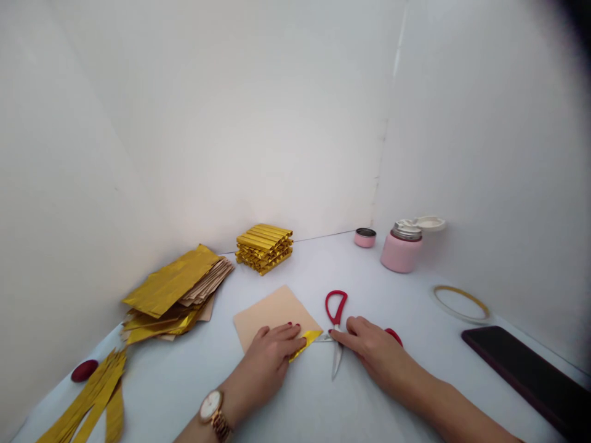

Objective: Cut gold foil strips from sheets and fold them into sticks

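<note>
A beige paper sheet point(272, 312) lies on the white table, its near right edge folded over to show a gold strip point(310, 338). My left hand point(273, 354), with a watch on the wrist, rests on the sheet with its fingers spread over the fold. Red-handled scissors point(337, 315) lie with their blades apart, one blade pointing left to the sheet's corner. My right hand point(369, 347) is over the scissors, its index fingertip at the pivot; the palm hides part of them, and the other fingers are curled.
Gold paper sheets point(170, 286) are piled at the left, with gold strips point(99, 397) and a dark red object point(84, 370) nearer. Behind stand stacked gold rolls point(264, 246), a pink cup point(364, 238) and a pink bottle point(401, 251). Tape point(462, 298) and a phone point(526, 375) lie right.
</note>
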`<state>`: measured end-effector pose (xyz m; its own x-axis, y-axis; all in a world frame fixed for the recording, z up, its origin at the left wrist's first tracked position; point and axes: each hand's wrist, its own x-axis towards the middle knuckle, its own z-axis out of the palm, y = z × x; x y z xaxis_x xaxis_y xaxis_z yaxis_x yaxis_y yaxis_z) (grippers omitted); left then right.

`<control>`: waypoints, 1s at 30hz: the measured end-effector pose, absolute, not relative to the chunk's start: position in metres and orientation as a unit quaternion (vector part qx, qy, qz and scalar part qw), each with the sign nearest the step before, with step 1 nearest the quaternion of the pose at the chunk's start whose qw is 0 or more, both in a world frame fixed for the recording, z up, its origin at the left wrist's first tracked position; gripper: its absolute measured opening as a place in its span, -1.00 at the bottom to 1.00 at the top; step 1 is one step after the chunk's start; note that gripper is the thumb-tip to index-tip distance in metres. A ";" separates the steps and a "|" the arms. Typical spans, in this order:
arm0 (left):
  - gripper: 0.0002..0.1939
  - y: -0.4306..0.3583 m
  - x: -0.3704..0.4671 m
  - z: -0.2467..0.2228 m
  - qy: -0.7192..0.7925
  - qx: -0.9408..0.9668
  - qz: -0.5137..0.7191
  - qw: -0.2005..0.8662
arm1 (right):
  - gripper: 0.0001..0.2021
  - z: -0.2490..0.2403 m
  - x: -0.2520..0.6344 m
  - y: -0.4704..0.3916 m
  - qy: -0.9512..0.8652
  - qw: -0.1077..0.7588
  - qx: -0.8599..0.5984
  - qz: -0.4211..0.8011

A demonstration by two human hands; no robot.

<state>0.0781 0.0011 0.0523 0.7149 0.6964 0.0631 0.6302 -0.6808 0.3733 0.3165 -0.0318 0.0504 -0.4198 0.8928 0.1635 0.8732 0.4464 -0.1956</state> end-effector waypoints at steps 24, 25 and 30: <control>-0.54 0.003 0.071 0.052 0.367 0.923 0.087 0.079 | -0.61 0.049 0.310 -0.035 -0.845 0.109 -0.519 0.071; -0.54 0.003 0.071 0.053 0.366 0.923 0.087 0.080 | -0.60 0.050 0.311 -0.035 -0.845 0.109 -0.518 0.075; -0.56 0.003 0.072 0.052 0.365 0.922 0.094 0.084 | -0.58 0.048 0.317 -0.034 -0.850 0.129 -0.503 0.084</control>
<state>0.0715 0.0029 0.0523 0.7158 0.6893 0.1119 0.6575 -0.7192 0.2245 0.3168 -0.0338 0.0479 -0.4599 0.8777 0.1348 0.8345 0.4791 -0.2721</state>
